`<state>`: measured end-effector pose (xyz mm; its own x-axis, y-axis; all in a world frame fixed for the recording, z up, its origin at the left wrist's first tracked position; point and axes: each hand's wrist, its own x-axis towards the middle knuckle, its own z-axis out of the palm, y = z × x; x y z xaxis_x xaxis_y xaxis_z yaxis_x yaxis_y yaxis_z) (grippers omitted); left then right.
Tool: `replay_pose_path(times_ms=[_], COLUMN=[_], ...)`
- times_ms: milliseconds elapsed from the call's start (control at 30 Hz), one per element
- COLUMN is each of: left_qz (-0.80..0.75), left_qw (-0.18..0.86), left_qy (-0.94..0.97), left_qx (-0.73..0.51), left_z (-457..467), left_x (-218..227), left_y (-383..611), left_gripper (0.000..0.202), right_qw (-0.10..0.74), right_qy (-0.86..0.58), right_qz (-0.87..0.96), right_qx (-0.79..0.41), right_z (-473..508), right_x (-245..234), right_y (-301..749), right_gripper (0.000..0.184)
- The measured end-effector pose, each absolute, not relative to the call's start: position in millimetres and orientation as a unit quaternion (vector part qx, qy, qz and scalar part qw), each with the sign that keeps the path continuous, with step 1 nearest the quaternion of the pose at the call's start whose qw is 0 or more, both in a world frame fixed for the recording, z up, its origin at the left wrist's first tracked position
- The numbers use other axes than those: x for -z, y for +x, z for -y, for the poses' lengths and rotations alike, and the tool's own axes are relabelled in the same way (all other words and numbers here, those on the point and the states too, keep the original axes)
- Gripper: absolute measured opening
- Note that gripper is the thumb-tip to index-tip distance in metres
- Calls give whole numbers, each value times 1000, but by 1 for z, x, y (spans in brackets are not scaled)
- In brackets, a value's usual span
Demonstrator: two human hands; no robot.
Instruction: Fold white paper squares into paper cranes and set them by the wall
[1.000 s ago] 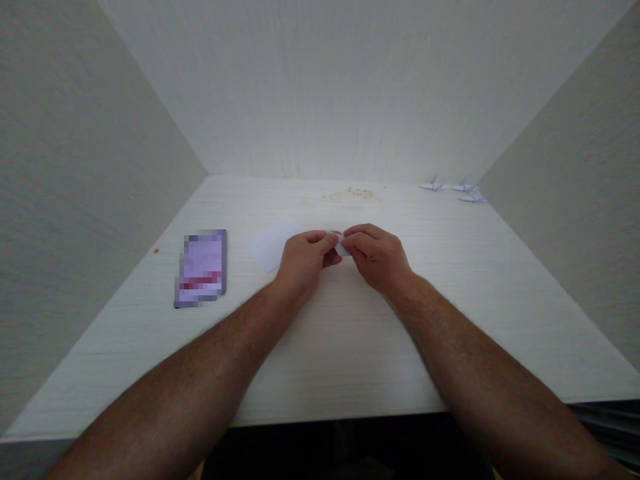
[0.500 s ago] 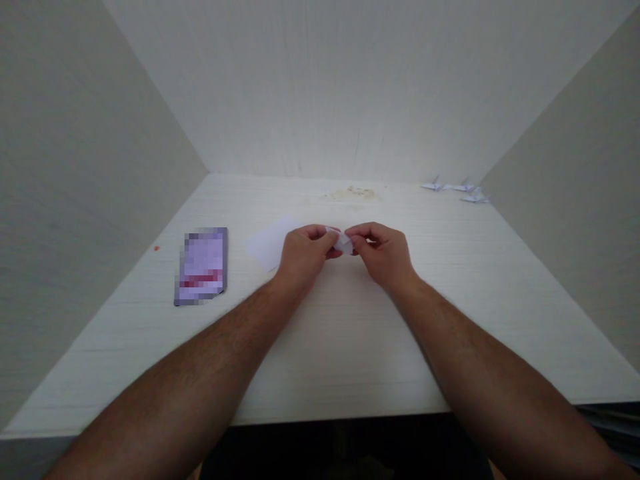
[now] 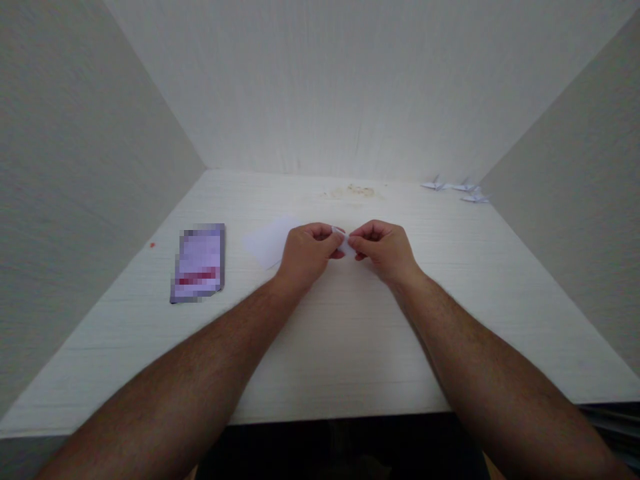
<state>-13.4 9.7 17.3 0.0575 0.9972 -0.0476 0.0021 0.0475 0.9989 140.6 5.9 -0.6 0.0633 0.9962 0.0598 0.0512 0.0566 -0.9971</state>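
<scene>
Head view: the left hand (image 3: 305, 253) & right hand (image 3: 383, 250) meet in the middle of the white desk (image 3: 350, 347). Both pinch one small folded paper (image 3: 344, 241) w/ thumb & fingertips, so the hands are together, clamped on it. The paper sits btw the two hands; fingers hide most of it. Can't tell if it touches the desk. A flat white sheet (image 3: 267, 241) lies just behind the left hand. Further left lies a purple card (image 3: 199, 263), all blurred. A tiny red dot (image 3: 153, 245) is near the left wall. At the back is a pale yellow smudge (image 3: 353, 193). In the far right corner sit little paper birds (image 3: 453, 189), close together.
</scene>
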Motion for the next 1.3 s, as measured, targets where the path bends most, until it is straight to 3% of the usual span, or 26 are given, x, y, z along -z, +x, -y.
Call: replay_pose_path(times_ms=[200, 800, 1033, 1300], left_qz=[-477, -509, -490, -470], left_qw=[536, 488, 515, 580], left_qy=[509, 522, 503, 478], left_qx=[-476, -480, -491, -463], left_z=[-11, -7, -11, -14], left_x=[-15, -21, -13, -13], left_y=[-15, -14, -13, -15], left_gripper=[11, 19, 19, 16], right_qw=[533, 497, 507, 538], right_qy=[-491, -532, -539, -501], right_qz=[456, 509, 539, 449], right_qx=[-516, -459, -403, -507], right_z=[-6, -3, -2, -5], right_x=[2, -1, -2, 1], right_y=[140, 139, 136, 139], right_gripper=[21, 17, 14, 20])
